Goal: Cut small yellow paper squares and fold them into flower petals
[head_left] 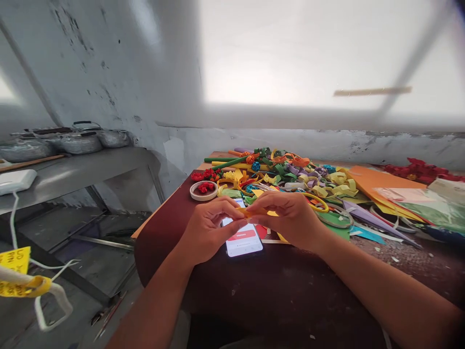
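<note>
Whitewashed walls, scuffed and stained, run behind a bright window, and on the far left a metal shelf (72, 169) carries lidded pots (78, 140) and a white box (16, 181) with a cord trailing down past a yellow tag (14, 271). Right of the shelf stands the dark brown desk (163, 232). Near its left back corner sits a small round lid (204, 191) holding red paper flowers (206, 186), with more red flowers just behind it. Both hands meet over the middle of the desk: the left hand (207, 228) and the right hand (290, 215) pinch a yellow paper strip (254, 211) between them, fingertips closed tight on it from either end, so each grip is narrow and holding the strip. Directly beneath the strip lies a phone (242, 238), screen lit, flat on the desk and partly hidden by the hands. Behind the hands spreads a heap of curled paper strips (290, 177) in yellow, green, purple and orange, with rolled green sticks (232, 161) at its back. Right of the hands lie scissors (332, 215) with yellow handles, then sheets of coloured paper (381, 186), orange uppermost, and red flowers (421, 169) at the far right by the wall.
</note>
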### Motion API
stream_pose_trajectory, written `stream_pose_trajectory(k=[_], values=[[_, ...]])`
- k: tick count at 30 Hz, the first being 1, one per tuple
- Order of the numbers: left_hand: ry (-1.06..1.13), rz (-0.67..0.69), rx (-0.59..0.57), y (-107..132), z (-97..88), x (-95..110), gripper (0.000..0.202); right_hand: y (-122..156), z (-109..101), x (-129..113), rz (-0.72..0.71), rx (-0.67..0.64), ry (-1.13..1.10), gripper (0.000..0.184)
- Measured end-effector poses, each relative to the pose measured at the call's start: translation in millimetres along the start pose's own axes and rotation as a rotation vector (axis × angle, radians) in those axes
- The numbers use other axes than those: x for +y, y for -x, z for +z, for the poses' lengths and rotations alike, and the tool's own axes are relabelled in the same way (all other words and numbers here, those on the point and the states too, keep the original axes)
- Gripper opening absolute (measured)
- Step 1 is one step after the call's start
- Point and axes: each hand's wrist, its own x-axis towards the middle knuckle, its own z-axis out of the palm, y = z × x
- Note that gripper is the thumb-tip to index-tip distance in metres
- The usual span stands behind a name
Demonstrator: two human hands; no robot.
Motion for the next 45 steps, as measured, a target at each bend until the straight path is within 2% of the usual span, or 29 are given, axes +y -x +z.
stream_pose_trajectory(k=[5,7,11,18,24,33,36,41,43,45], values=[[-0.021,-0.057,0.113,0,-0.8,0,0.008,-1,3,-2,0.073,0.01,-0.009,0.02],[-0.013,-0.091,0.146,0,-0.6,0,0.01,0,4,-2,0.128,0.01,-0.022,0.017],[-0.012,-0.16,0.152,-3,0.9,2,0.012,-1,5,1,0.175,0.077,0.011,0.015],[-0.035,-0.244,0.197,-7,3.8,0,0.019,-6,6,4,0.34,0.096,-0.093,0.033],[0.0,-0.293,0.196,-8,3.2,-1,0.024,-8,8,6,0.401,0.126,-0.126,0.039],[0.138,-0.305,0.198,-9,3.6,1,0.04,-8,7,4,0.425,0.123,-0.201,0.042],[0.193,-0.337,0.183,-10,2.5,2,0.045,-7,8,5,0.394,0.126,-0.26,0.039],[0.171,-0.322,0.091,-6,-1.4,5,0.038,-6,8,9,0.223,0.044,-0.342,0.024],[0.114,-0.271,0.071,-4,-1.4,5,0.032,-6,6,8,0.224,0.015,-0.305,0.019],[0.046,-0.208,0.07,-3,-0.3,4,0.027,-7,4,5,0.277,0.014,-0.276,0.022]])
